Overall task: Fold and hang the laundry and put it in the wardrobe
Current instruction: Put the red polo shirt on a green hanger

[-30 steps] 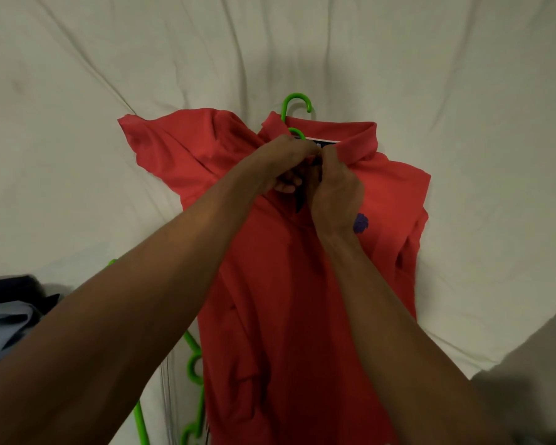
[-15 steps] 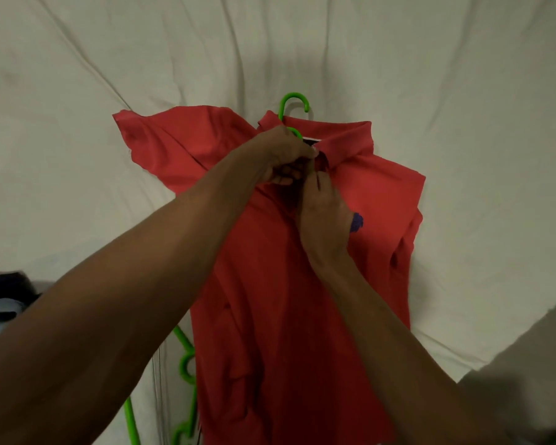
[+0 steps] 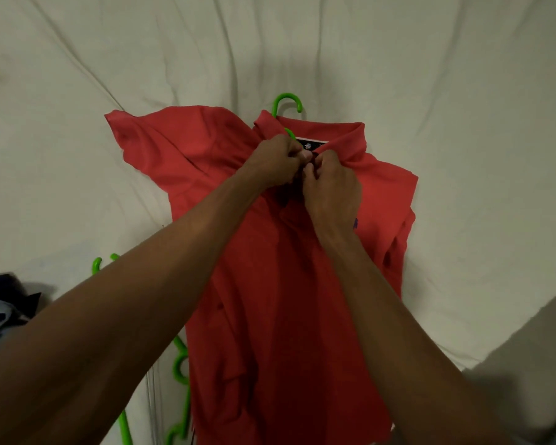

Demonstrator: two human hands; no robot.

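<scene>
Now the left hand (image 3: 275, 162) and right hand (image 3: 329, 184), drawn closer together than a second ago, are seen pinching the placket of the shirt (image 3: 289, 284), laid on the bed (image 3: 463, 91) over a hanger (image 3: 286, 102); buttoning is judged under way.

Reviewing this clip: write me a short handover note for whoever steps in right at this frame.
Left hand and right hand: both pinch the placket at the collar of the red polo shirt, apparently buttoning it.
The shirt lies flat on the white sheet with a green hanger already inside; its hook sticks out above the collar.
Spare green hangers lie left of the shirt, and a pile of dark clothes sits at the far left.
Left to do: finish the button, carry the shirt to the wardrobe, handle the pile.
</scene>
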